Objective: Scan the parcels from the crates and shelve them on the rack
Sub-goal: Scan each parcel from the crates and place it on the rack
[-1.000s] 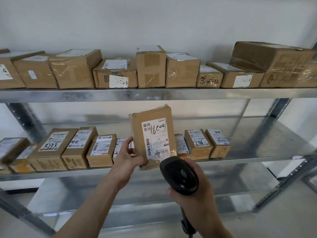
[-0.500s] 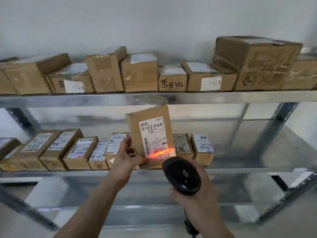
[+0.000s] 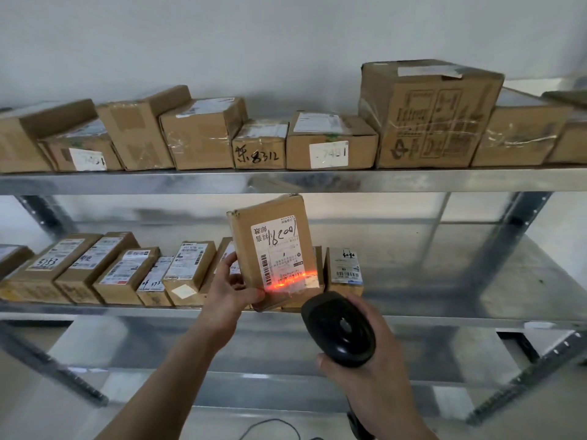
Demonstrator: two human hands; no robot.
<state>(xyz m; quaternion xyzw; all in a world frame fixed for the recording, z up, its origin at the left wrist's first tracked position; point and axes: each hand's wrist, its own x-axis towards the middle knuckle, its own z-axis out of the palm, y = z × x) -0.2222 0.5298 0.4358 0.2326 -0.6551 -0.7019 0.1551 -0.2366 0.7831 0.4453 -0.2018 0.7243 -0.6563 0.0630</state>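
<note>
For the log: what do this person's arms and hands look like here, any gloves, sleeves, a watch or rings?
Both forearms are bare as far as the frame shows, with no sleeve in sight. The left hand and right hand wear no gloves. No watch, band or ring shows on either wrist or on the fingers in view, and no markings are visible.

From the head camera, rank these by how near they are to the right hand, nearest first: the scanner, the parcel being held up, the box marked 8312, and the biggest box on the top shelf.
1. Scanner: gripped in the right hand itself.
2. Held parcel: just above and left, pinched by the left hand.
3 and 4. Box marked 8312, top shelf, up and left, and the biggest box, top shelf, up and right: too close to call.
</note>
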